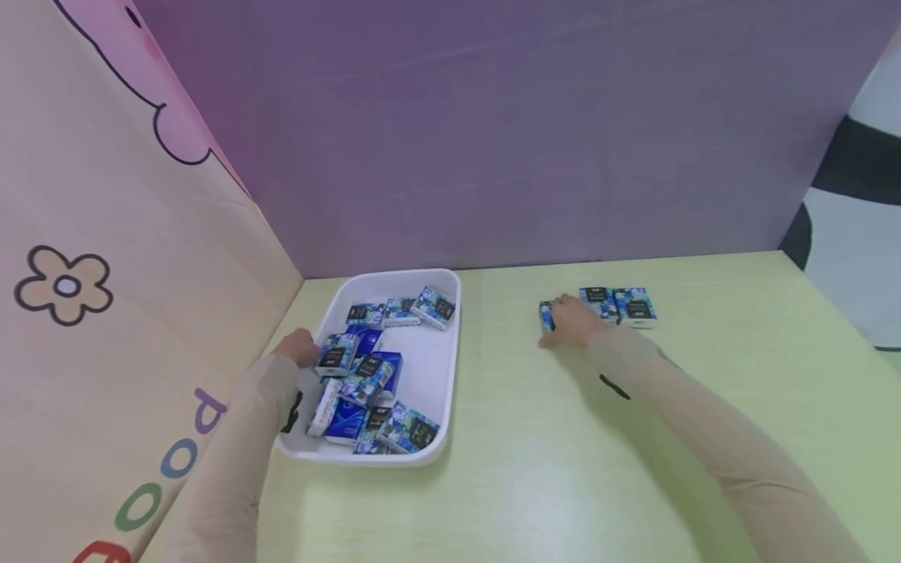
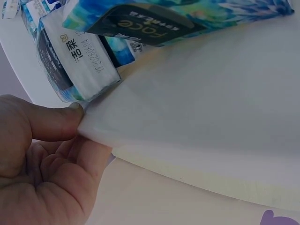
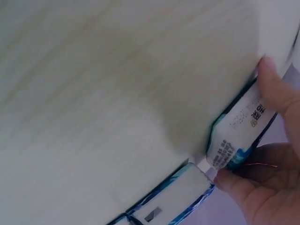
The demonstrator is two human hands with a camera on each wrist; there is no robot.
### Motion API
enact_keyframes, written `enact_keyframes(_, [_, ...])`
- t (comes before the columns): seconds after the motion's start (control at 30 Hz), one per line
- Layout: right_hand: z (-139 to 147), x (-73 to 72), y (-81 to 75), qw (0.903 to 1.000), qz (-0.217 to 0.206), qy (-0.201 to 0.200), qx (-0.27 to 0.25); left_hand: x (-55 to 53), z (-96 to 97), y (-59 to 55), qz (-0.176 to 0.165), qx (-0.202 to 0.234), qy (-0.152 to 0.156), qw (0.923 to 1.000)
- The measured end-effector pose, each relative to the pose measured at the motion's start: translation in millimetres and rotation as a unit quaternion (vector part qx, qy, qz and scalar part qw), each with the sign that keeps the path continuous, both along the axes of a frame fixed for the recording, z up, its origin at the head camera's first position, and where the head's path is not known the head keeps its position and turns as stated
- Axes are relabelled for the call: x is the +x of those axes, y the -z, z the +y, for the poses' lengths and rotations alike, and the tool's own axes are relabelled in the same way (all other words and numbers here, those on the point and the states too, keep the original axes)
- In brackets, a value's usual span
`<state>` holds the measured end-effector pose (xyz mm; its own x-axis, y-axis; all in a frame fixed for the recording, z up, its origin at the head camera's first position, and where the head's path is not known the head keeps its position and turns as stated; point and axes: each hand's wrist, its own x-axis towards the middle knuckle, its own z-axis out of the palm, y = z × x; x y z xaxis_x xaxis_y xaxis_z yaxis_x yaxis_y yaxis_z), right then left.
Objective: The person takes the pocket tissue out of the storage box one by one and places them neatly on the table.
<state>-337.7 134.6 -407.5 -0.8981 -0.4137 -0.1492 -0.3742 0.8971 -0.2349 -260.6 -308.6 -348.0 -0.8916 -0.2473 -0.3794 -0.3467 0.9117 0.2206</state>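
Observation:
My left hand (image 1: 299,346) pinches the left rim of a white plastic tub (image 1: 453,367). In the left wrist view, thumb and fingers meet over the tub's edge (image 2: 187,108), and a blue floral tissue pack (image 2: 84,56) lies just inside. Over on the table, my right hand (image 1: 573,320) grips another floral tissue pack (image 1: 546,316) by its two ends. That pack's white printed side (image 3: 241,124) shows between thumb and fingers in the right wrist view. It sits at the left of two similar packs (image 1: 598,301) (image 1: 635,306) that lie side by side.
Several floral packs (image 1: 407,428) and plain dark-blue packs (image 1: 345,422) lie loosely in the tub, mostly along its left and front. A purple-grey panel (image 1: 528,141) stands behind the pale table (image 1: 521,469). A printed cream panel (image 1: 155,313) borders the left side.

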Motion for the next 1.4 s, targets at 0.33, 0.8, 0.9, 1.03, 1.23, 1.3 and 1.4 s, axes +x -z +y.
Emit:
enact_keyframes(0.33, [0,19.5,8.8,0.9779,0.17,-0.078,0.093,0.2,-1.6,-1.0,0.01,0.012,0.01,0.9998])
enact_keyframes(0.8, [4,15.4,8.1,0.9776,0.17,-0.059,0.109,0.9,0.0,-2.7,0.009,-0.002,0.019,0.9998])
enact_keyframes(0.9, [4,14.4,6.8,0.9761,0.173,-0.056,0.119,1.7,0.7,-3.3,0.005,-0.005,0.018,0.9998])
enact_keyframes(1.03, [5,13.8,5.8,0.9768,0.172,-0.051,0.117,1.3,1.3,-2.4,0.003,-0.007,0.014,0.9999])
enact_keyframes(1.23, [8,13.2,4.9,0.9794,0.168,-0.049,0.101,0.7,1.4,-1.9,0.0,-0.006,0.015,0.9999])
enact_keyframes(1.3, [8,12.3,4.9,0.9796,0.167,-0.05,0.101,0.7,1.3,-2.0,0.0,-0.006,0.016,0.9999])
enact_keyframes(1.4, [9,10.6,5.7,0.9789,0.169,-0.052,0.102,0.7,0.9,-2.1,0.001,-0.007,0.017,0.9998])
